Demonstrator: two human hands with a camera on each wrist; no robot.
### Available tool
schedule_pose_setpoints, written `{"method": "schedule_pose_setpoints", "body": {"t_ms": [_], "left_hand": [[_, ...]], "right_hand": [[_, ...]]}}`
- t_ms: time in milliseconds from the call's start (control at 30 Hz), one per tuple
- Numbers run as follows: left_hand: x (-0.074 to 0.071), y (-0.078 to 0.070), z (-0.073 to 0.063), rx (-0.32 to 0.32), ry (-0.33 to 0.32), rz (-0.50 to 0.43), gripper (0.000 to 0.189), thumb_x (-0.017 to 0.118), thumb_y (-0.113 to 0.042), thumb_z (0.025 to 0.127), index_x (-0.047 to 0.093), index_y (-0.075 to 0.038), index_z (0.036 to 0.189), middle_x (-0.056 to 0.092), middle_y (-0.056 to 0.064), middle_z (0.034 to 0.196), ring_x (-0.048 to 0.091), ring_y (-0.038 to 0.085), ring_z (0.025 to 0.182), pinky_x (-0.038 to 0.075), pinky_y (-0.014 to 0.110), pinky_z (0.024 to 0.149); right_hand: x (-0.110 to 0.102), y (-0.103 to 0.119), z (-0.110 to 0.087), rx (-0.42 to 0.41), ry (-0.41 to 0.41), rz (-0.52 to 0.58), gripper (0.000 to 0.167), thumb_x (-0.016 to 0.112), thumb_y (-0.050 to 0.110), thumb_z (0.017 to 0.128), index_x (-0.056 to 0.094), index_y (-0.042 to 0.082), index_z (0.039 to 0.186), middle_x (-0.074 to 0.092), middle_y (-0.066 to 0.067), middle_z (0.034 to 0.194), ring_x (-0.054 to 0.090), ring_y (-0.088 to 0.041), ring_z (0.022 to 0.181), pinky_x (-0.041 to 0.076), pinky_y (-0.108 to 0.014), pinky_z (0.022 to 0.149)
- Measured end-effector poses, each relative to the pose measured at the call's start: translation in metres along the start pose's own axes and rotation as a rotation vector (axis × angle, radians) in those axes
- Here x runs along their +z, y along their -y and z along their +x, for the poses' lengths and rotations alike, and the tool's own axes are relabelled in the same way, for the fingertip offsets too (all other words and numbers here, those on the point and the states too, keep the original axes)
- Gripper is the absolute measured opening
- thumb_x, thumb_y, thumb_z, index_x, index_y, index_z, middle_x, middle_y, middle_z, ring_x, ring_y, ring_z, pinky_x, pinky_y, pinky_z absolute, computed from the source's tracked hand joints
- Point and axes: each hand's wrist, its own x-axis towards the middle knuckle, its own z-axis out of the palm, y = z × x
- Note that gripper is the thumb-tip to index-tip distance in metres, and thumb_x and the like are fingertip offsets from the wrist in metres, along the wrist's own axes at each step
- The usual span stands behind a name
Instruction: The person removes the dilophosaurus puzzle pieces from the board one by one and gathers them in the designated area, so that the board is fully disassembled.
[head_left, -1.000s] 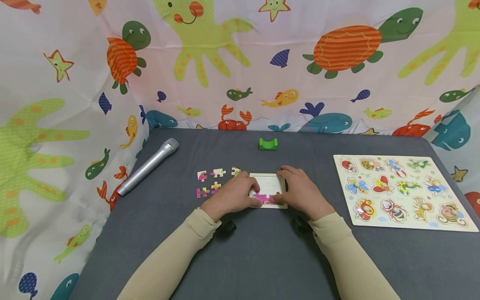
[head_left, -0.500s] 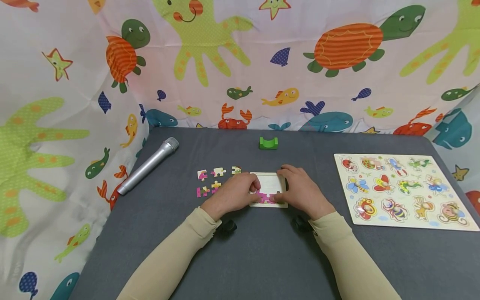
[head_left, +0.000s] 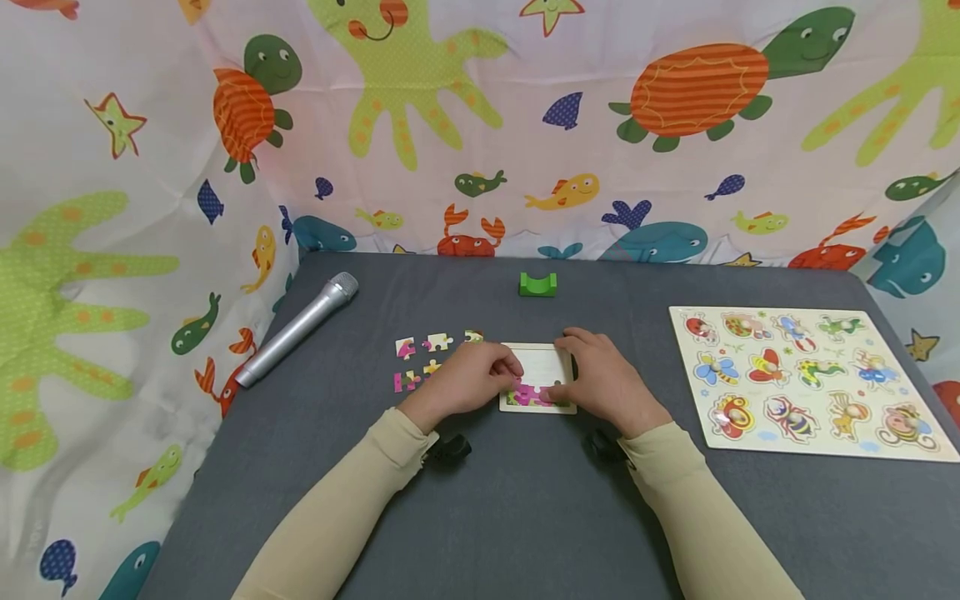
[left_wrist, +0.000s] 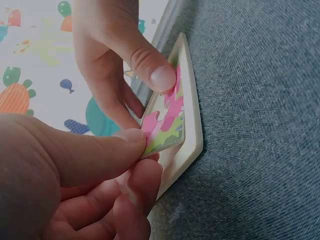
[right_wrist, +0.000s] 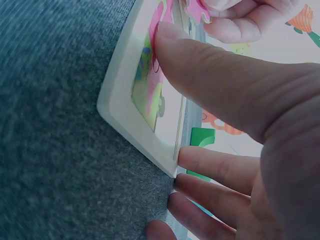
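A small white puzzle tray (head_left: 542, 359) lies before me, with joined pink and green jigsaw pieces (head_left: 531, 397) along its near side. My left hand (head_left: 468, 379) is at the tray's left edge. In the left wrist view its thumb and finger pinch a pink and green jigsaw piece (left_wrist: 152, 129), tilted up from the tray floor. Whether this piece still interlocks with its neighbours, I cannot tell. My right hand (head_left: 606, 386) lies over the tray's right side. Its thumb (right_wrist: 175, 47) presses on the pieces, while its fairly straight fingers (right_wrist: 220, 167) touch the tray's edge.
Several loose jigsaw pieces (head_left: 437, 342) lie left of the tray, some partly behind my left hand. A silver microphone (head_left: 298, 328) is farther left. Behind the tray stands a green curved block (head_left: 537, 286). An insect picture board (head_left: 810, 383) lies at the right.
My left hand has lifted slightly and drawn back from the tray's near edge. More of the pieces' green lower border shows. My right hand keeps its place.
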Motion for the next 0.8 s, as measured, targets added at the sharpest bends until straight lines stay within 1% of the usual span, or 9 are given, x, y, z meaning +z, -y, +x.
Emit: {"method": "schedule_pose_setpoints", "body": {"t_ms": [100, 200, 300, 367, 467, 567, 667, 800], "left_hand": [[-0.003, 0.001, 0.0, -0.001, -0.001, -0.032, 0.009, 0.074, -0.018, 0.103, 0.08, -0.015, 0.109, 0.075, -0.003, 0.093, 0.066, 0.011, 0.083, 0.054, 0.03, 0.079], [-0.009, 0.003, -0.002, -0.007, -0.011, -0.074, 0.007, 0.076, -0.02, 0.102, 0.08, -0.018, 0.108, 0.075, -0.005, 0.092, 0.067, 0.011, 0.083, 0.055, 0.03, 0.079], [-0.018, 0.009, -0.012, -0.02, -0.022, -0.123, 0.008, 0.078, -0.021, 0.101, 0.08, -0.019, 0.108, 0.074, -0.005, 0.094, 0.069, 0.013, 0.086, 0.056, 0.032, 0.08], [-0.026, 0.016, -0.022, -0.036, -0.023, -0.147, 0.008, 0.079, -0.022, 0.1, 0.079, -0.02, 0.108, 0.074, -0.004, 0.094, 0.07, 0.016, 0.086, 0.057, 0.033, 0.081], [-0.038, 0.032, -0.042, -0.059, -0.023, -0.175, 0.01, 0.079, -0.02, 0.1, 0.079, -0.018, 0.11, 0.077, -0.004, 0.094, 0.073, 0.019, 0.087, 0.059, 0.036, 0.082], [-0.05, 0.051, -0.064, -0.096, -0.029, -0.175, 0.011, 0.079, -0.019, 0.1, 0.08, -0.016, 0.111, 0.078, -0.004, 0.094, 0.074, 0.02, 0.086, 0.058, 0.037, 0.082], [-0.061, 0.067, -0.084, -0.143, -0.022, -0.176, 0.013, 0.078, -0.02, 0.101, 0.08, -0.016, 0.112, 0.079, -0.004, 0.096, 0.073, 0.02, 0.087, 0.058, 0.036, 0.082], [-0.072, 0.083, -0.104, -0.177, -0.017, -0.174, 0.011, 0.077, -0.018, 0.101, 0.08, -0.016, 0.111, 0.079, -0.002, 0.097, 0.072, 0.019, 0.087, 0.057, 0.033, 0.082]], "right_hand": [[-0.001, 0.0, 0.0, -0.003, -0.004, -0.004, 0.081, 0.091, 0.039, 0.086, 0.059, 0.003, 0.152, 0.048, -0.02, 0.166, 0.044, -0.045, 0.151, 0.044, -0.063, 0.119], [-0.001, 0.001, 0.0, 0.003, -0.006, 0.0, 0.082, 0.092, 0.04, 0.086, 0.06, 0.003, 0.151, 0.048, -0.019, 0.166, 0.044, -0.045, 0.151, 0.043, -0.063, 0.121], [0.0, 0.001, 0.0, 0.004, 0.003, 0.001, 0.082, 0.092, 0.039, 0.086, 0.059, 0.003, 0.152, 0.047, -0.02, 0.167, 0.043, -0.045, 0.152, 0.043, -0.063, 0.121], [0.001, 0.003, -0.001, 0.001, 0.007, 0.004, 0.082, 0.091, 0.039, 0.086, 0.059, 0.003, 0.152, 0.047, -0.02, 0.167, 0.043, -0.045, 0.152, 0.043, -0.062, 0.121], [0.002, 0.004, -0.001, -0.012, 0.004, 0.001, 0.081, 0.091, 0.038, 0.087, 0.059, 0.002, 0.152, 0.047, -0.02, 0.167, 0.043, -0.046, 0.152, 0.043, -0.062, 0.121], [0.002, 0.004, -0.002, -0.007, 0.005, -0.008, 0.081, 0.091, 0.04, 0.087, 0.059, 0.002, 0.151, 0.047, -0.021, 0.166, 0.043, -0.046, 0.152, 0.043, -0.062, 0.121], [0.001, 0.004, -0.003, 0.009, 0.012, -0.013, 0.082, 0.091, 0.041, 0.086, 0.059, 0.003, 0.152, 0.046, -0.02, 0.167, 0.042, -0.046, 0.152, 0.042, -0.063, 0.121], [0.0, 0.004, -0.003, 0.01, 0.009, -0.015, 0.081, 0.09, 0.04, 0.087, 0.059, 0.003, 0.152, 0.046, -0.02, 0.167, 0.042, -0.045, 0.152, 0.043, -0.064, 0.121]]}}
